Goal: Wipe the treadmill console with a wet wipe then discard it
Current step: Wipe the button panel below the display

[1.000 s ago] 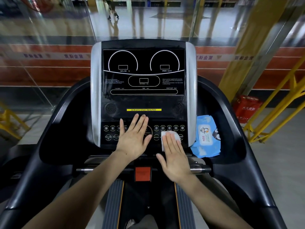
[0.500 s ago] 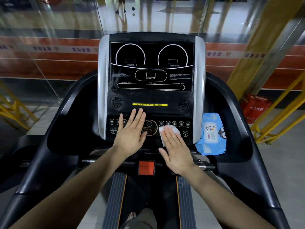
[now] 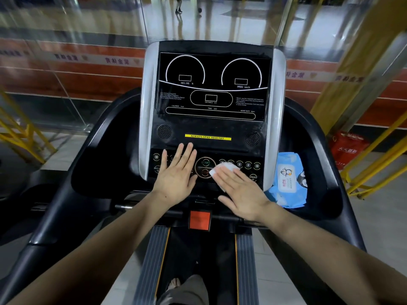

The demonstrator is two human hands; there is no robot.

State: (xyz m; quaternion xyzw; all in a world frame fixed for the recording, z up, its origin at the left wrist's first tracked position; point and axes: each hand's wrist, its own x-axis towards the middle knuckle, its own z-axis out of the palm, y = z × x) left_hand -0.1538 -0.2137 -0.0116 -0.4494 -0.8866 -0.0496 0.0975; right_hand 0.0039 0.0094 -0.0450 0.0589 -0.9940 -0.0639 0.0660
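The black treadmill console [image 3: 211, 89] with silver side trims fills the middle of the view. Its button panel runs along the bottom, with a round START button [image 3: 205, 166] in the centre. My right hand [image 3: 241, 190] lies flat with straight fingers and presses a white wet wipe [image 3: 224, 167] onto the buttons just right of START. The wipe shows past my fingertips and at the hand's left edge. My left hand [image 3: 176, 175] rests flat, fingers spread, on the left part of the button panel.
A blue pack of wet wipes [image 3: 287, 179] sits in the right tray of the treadmill. A red safety key block [image 3: 199, 220] lies below the console. Black handrails curve down both sides. Yellow railings [image 3: 374, 159] and a red bag [image 3: 349, 148] stand to the right.
My right hand has slid the wipe leftward across the buttons toward the START button. The left hand has kept its place on the left panel. The head camera shifted.
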